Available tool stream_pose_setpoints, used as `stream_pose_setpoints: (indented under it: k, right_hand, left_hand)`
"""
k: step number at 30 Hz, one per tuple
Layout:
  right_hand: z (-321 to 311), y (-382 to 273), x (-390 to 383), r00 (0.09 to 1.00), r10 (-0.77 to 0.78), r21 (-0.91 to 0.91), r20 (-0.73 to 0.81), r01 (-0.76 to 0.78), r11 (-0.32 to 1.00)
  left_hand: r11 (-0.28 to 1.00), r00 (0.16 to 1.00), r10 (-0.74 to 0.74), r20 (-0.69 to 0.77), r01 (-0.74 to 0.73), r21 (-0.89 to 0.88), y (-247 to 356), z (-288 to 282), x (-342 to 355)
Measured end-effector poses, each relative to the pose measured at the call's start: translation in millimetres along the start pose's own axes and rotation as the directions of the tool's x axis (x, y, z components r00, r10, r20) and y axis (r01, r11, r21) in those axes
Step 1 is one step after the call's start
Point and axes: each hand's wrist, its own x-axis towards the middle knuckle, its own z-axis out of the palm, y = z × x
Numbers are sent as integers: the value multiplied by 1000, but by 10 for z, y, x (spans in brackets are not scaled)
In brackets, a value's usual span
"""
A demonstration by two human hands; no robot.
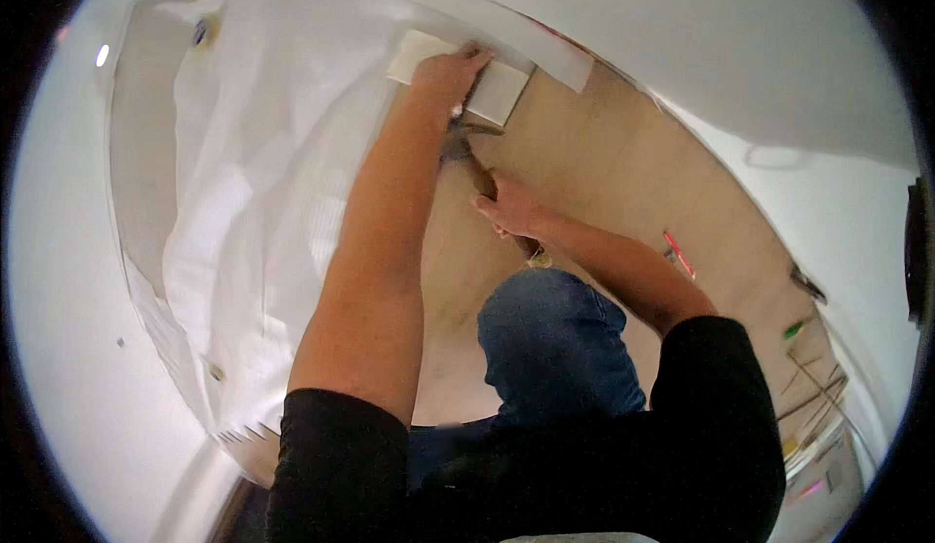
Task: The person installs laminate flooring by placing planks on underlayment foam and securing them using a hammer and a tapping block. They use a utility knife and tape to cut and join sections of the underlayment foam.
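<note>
A hammer (475, 167) is held just above the brown floor, between the left forearm and the denim-covered knee (545, 334). Its head is greyish, blurred and metal-looking, with a thin curved prong reaching to the right; its handle is a rounded brown rod, wood-like in tone, ending in a paler butt. The long axis runs aslant, head toward the upper left, butt toward the lower right and just beside the knee. The right grip (508, 208), a bare hand, is wrapped around the handle, fingers curled about it. The left grip (450, 77) lies over a smooth, flat, cream-coloured piece (500, 93) with straight edges and squared corners, which shows on both sides of the hand; whether it is one piece or two, and whether the fingers pinch anything, I cannot tell. The hammer's head lies near the left wrist. To the left spreads a thin, milky sheet (263, 144), softly creased and partly see-through. Well apart on the right, a slim red object (679, 254) rests on the matte, faintly mottled floor (604, 173)
</note>
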Motion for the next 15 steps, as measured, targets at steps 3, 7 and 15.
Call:
stream_pose_setpoints:
  k: [3,7,15]
  right_hand:
    - [105,91,224,997,-63,59,-47,65,996]
    - [391,678,451,871,-488,-319,-55,448,835]
    - [527,135,49,971,-8,-321,-240,-71,944]
  left_hand:
    - [760,912,-402,-73,288,-583,-236,637,202]
    - [819,915,-402,-40,340,-463,17,494,17]
    - [661,691,-674,-262,404,-633,-183,1073,-3233]
